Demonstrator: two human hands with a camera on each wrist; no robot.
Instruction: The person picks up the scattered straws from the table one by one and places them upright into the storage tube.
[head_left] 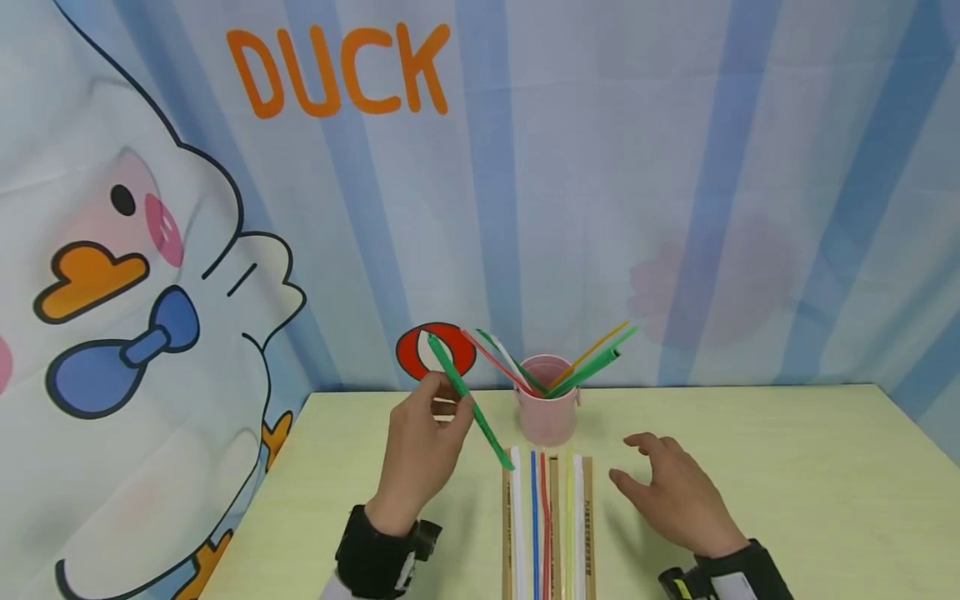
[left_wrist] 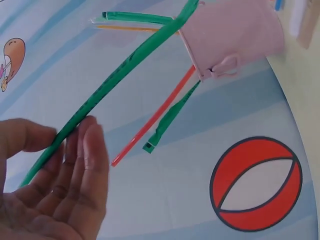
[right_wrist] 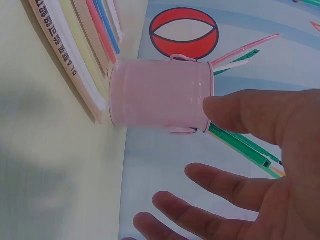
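My left hand (head_left: 423, 450) pinches a long green straw in a printed wrapper (head_left: 486, 427) between thumb and fingers, above the table. It slants, its lower end near the tops of the laid-out straws. In the left wrist view, the green straw (left_wrist: 120, 72) crosses in front of a pink bucket (left_wrist: 235, 40). Several straws lean out of this bucket (head_left: 547, 421): red (head_left: 491, 357), white, orange (head_left: 600, 342) and green (head_left: 592, 369). My right hand (head_left: 678, 496) hovers right of the row with fingers spread, holding nothing; its thumb overlaps the bucket (right_wrist: 155, 95) in the right wrist view.
Straws lie side by side on the pale table (head_left: 787, 467) before the bucket: brown printed-wrapper ones (head_left: 588, 533), white ones, a blue one (head_left: 535, 525), a red one (head_left: 547, 533) and a yellow one (head_left: 570, 533). A striped duck-print curtain (head_left: 577, 167) hangs behind the table.
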